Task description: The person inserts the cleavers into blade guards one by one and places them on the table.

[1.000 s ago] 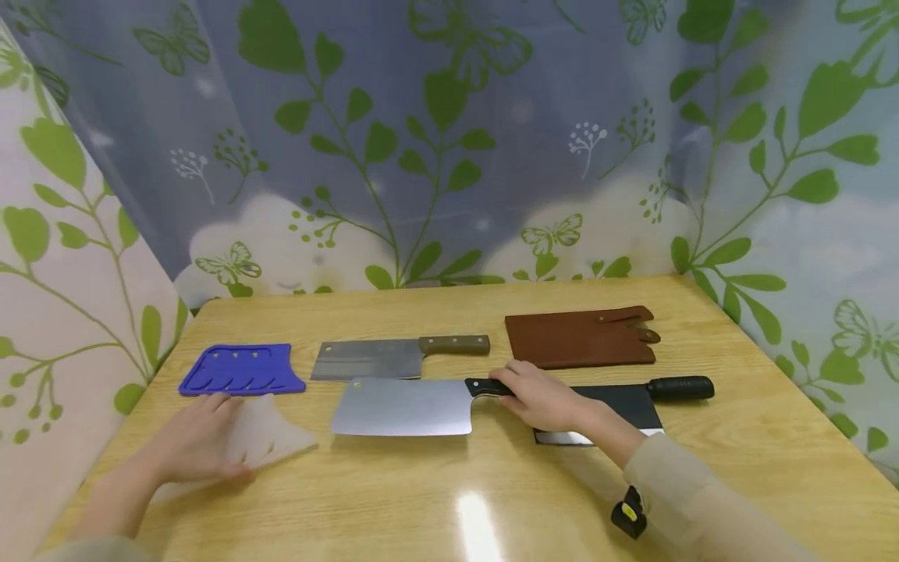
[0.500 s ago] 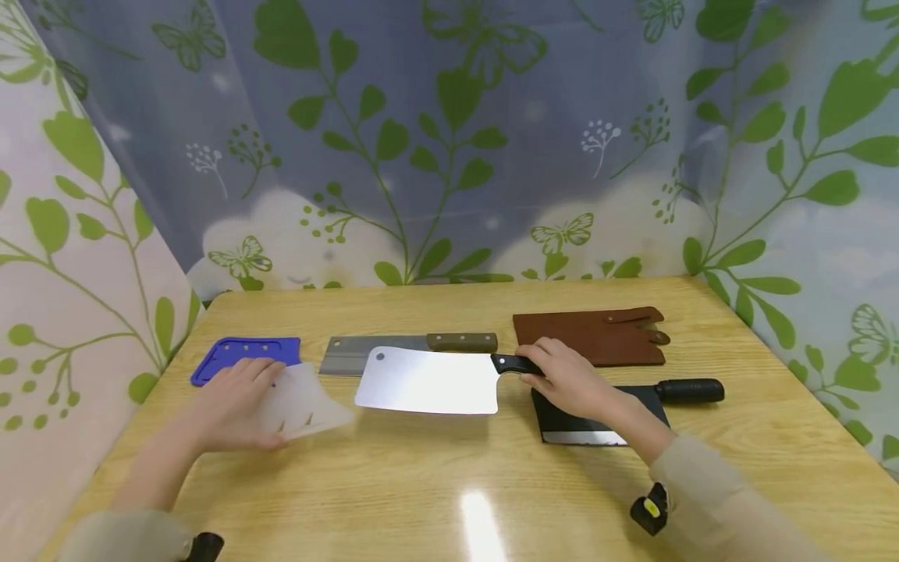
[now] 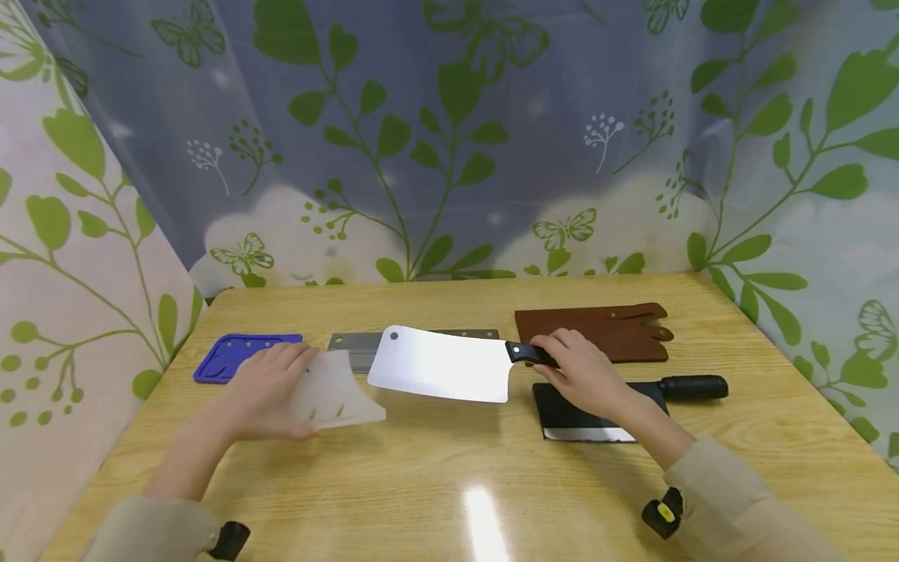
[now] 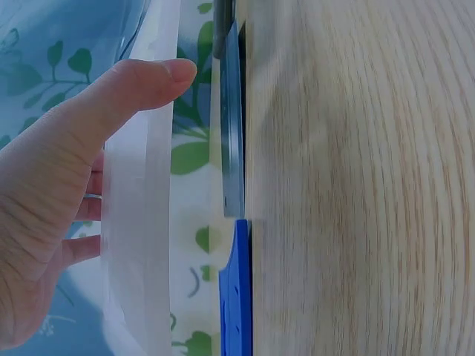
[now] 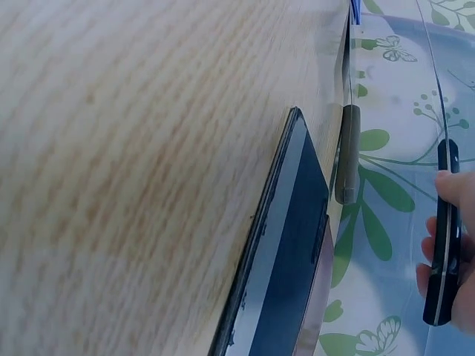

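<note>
My right hand (image 3: 579, 371) grips the black handle of a shiny cleaver (image 3: 442, 365) held above the table, blade pointing left. In the right wrist view the fingers wrap around that black handle (image 5: 443, 245). My left hand (image 3: 270, 394) holds a translucent white blade guard (image 3: 337, 394) off the table, its wide end turned toward the cleaver's tip. A small gap separates guard and blade. In the left wrist view the thumb lies across the near face of the guard (image 4: 137, 222), with other fingers behind it.
Behind them lie a blue blade guard (image 3: 221, 361) and a second cleaver with a brown handle (image 5: 349, 152), partly hidden by the raised blade. To the right are a brown leather sheath (image 3: 586, 332) and a black cleaver (image 3: 572, 410) on the wooden table (image 3: 393, 492).
The shiny cleaver has risen off the table and shifted slightly right in my right hand. My left hand has lifted the white guard and brought it rightward, closer to the blade.
</note>
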`<state>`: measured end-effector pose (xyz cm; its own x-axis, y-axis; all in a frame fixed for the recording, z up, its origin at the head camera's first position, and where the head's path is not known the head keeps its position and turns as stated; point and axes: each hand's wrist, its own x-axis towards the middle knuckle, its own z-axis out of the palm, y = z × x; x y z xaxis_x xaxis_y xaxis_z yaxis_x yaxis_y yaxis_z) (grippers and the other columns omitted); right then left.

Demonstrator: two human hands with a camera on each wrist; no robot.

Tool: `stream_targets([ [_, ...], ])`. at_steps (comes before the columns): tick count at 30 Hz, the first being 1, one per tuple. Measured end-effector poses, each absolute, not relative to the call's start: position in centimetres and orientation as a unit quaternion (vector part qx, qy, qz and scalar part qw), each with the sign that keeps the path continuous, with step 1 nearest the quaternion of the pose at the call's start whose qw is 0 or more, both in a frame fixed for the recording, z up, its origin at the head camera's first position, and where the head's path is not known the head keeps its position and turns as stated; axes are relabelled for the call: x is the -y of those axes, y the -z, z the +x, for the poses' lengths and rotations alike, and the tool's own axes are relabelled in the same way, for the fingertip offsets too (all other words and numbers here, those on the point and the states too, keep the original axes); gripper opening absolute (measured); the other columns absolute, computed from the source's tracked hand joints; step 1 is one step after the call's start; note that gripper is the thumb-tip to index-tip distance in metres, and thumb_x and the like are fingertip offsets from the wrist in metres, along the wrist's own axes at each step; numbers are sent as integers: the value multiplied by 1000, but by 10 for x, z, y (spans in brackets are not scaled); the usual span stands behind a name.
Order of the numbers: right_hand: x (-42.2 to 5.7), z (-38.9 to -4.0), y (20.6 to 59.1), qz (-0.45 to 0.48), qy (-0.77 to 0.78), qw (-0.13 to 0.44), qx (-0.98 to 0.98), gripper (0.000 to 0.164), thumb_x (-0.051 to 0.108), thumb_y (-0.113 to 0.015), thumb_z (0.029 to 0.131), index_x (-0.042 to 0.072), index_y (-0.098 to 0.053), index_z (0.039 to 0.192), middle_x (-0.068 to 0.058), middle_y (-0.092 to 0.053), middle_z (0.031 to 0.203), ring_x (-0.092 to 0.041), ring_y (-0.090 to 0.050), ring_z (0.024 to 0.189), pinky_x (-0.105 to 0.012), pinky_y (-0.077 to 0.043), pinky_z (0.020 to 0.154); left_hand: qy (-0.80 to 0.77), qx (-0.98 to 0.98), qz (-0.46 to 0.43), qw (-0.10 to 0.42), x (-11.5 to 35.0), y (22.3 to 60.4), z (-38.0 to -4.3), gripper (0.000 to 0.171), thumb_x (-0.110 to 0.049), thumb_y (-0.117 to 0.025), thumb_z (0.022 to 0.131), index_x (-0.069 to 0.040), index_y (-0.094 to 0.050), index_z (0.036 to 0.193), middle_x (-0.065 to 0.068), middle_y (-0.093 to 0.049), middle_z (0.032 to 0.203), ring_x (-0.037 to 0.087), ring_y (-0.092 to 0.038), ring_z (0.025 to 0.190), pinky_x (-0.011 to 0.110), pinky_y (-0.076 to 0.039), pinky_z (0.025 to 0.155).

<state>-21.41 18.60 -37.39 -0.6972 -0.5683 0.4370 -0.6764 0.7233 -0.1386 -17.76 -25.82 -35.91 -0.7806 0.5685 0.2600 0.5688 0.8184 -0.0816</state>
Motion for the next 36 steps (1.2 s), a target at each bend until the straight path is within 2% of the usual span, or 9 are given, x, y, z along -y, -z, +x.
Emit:
stream_targets([
  [7, -184, -213, 376, 318, -148, 212, 912, 35, 13, -71, 81, 1, -59, 112, -10, -56, 91, -25, -51, 79, -37, -45, 65, 9, 933, -323, 158, 248, 361, -180, 101, -56, -79, 46, 7, -51, 121, 20, -53, 115, 37, -49, 106, 53, -42, 87],
  [12, -180, -214, 377, 309, -153, 219, 913, 34, 13, -71, 81, 1, -59, 111, -11, -56, 92, -25, -51, 79, -37, -44, 65, 8, 934, -323, 154, 245, 364, -181, 102, -57, -78, 49, 7, -50, 123, 20, -53, 117, 37, -48, 109, 53, -41, 90],
  [25, -176, -216, 384, 307, -153, 220, 913, 35, 14, -72, 81, 1, -60, 111, -11, -57, 91, -25, -52, 78, -37, -45, 63, -7, 936, -322, 139, 239, 364, -183, 104, -60, -77, 51, 6, -48, 126, 20, -52, 119, 36, -47, 110, 52, -40, 92],
  [36, -176, -214, 383, 299, -155, 220, 916, 35, 14, -71, 81, 1, -60, 111, -11, -57, 91, -25, -52, 78, -37, -45, 64, -12, 934, -325, 147, 238, 365, -183, 104, -59, -77, 50, 7, -49, 125, 20, -53, 118, 36, -48, 108, 52, -40, 91],
])
